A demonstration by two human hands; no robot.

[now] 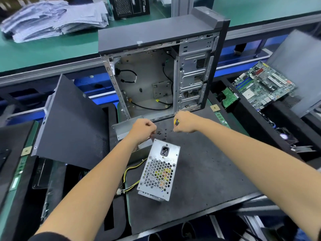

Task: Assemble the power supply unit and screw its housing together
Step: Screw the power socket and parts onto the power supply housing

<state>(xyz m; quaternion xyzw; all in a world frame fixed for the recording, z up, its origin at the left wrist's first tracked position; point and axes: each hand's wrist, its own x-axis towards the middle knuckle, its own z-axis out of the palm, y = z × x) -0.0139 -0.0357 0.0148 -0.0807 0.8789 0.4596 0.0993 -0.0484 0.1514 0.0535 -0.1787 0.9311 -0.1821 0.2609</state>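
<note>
A silver power supply unit (159, 169) lies on the dark mat (205, 167), its honeycomb grille and power socket facing up, yellow and black cables (129, 178) trailing to its left. Several small black screws (165, 132) lie on the mat beyond it. My left hand (143, 130) hovers over the screws with its fingertips pinched together; whether a screw is between them is hidden. My right hand (185, 121) grips a screwdriver with a yellow and black handle (176, 122), just right of the screws. A bare metal housing piece (121, 129) lies under my left wrist.
An open grey computer case (161, 80) stands upright behind the mat. Its dark side panel (73, 122) leans at the left. A green motherboard (264, 84) and a hard drive (229, 98) lie at the right. Stacked cloths (53, 20) sit on the far green bench.
</note>
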